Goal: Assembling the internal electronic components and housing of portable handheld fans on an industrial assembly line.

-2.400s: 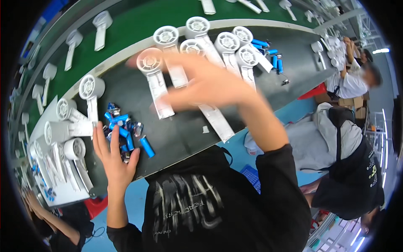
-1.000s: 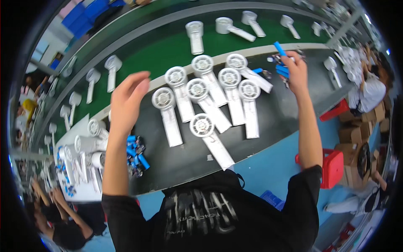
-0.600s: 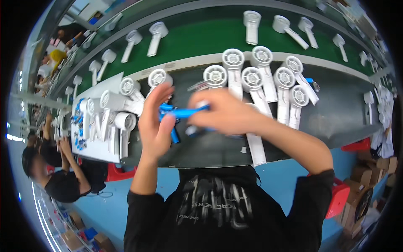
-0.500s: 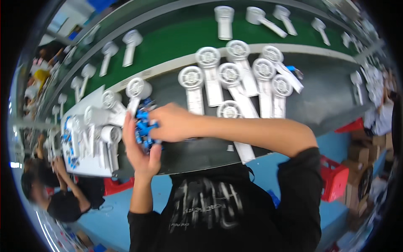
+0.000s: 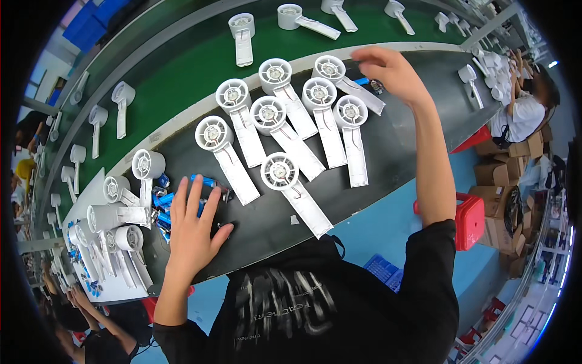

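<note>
My left hand (image 5: 195,225) lies palm down with its fingers spread, next to a pile of blue cylindrical batteries (image 5: 162,201). One blue battery (image 5: 202,181) shows at its fingertips, and others are partly hidden behind the fingers. My right hand (image 5: 397,76) is stretched out to the far right, fingers apart, with nothing visible in it. Just below it, a single blue battery with a dark end piece (image 5: 364,81) lies by a white handheld fan housing (image 5: 329,68). Several more fan housings (image 5: 280,172) rest on the dark worktable between my hands, their handles open with thin wires inside.
Further fan housings (image 5: 149,165) crowd the left, partly on a white board (image 5: 100,290). Beyond the table's pale rim runs a green conveyor belt (image 5: 182,85) carrying spaced-out fans. A red stool (image 5: 467,221) stands at right. Other people sit at both ends.
My right hand has left the battery pile and swung to the far right. My left hand has flattened beside the pile instead of cupping it. The whole view has turned and shifted.
</note>
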Action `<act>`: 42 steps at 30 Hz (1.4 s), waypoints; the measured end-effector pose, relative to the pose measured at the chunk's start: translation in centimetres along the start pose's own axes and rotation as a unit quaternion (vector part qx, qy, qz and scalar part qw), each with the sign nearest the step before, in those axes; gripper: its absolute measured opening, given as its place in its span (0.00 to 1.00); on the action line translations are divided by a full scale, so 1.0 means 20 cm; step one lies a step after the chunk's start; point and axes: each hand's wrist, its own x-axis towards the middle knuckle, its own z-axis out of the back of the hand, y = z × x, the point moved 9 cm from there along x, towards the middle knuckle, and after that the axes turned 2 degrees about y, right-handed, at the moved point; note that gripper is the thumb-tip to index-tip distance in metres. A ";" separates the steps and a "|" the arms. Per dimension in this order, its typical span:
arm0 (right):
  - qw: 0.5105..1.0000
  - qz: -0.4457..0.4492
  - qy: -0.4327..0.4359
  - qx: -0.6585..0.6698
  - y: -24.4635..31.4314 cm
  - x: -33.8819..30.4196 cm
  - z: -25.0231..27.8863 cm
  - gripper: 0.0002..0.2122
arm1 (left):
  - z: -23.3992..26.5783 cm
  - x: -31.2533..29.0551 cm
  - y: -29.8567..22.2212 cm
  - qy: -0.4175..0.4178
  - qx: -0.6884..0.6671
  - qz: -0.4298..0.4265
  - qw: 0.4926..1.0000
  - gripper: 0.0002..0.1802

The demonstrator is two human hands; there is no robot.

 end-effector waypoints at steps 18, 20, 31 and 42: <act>0.912 0.377 0.142 -0.072 0.85 -0.48 -0.82 0.08 | 0.04 -0.02 0.09 -0.030 0.006 -0.039 0.999 0.30; 0.867 0.447 0.183 -0.122 0.95 -0.61 -1.11 0.06 | -0.03 0.01 0.10 0.000 0.010 -0.061 0.998 0.26; 0.952 0.301 0.009 -0.060 0.89 0.13 -0.86 0.16 | 0.41 0.21 0.44 -0.056 -0.189 0.067 0.978 0.22; 0.947 0.074 -0.024 -0.310 0.02 0.89 -0.38 0.19 | 0.03 1.49 0.68 -0.080 -0.163 0.321 0.930 0.36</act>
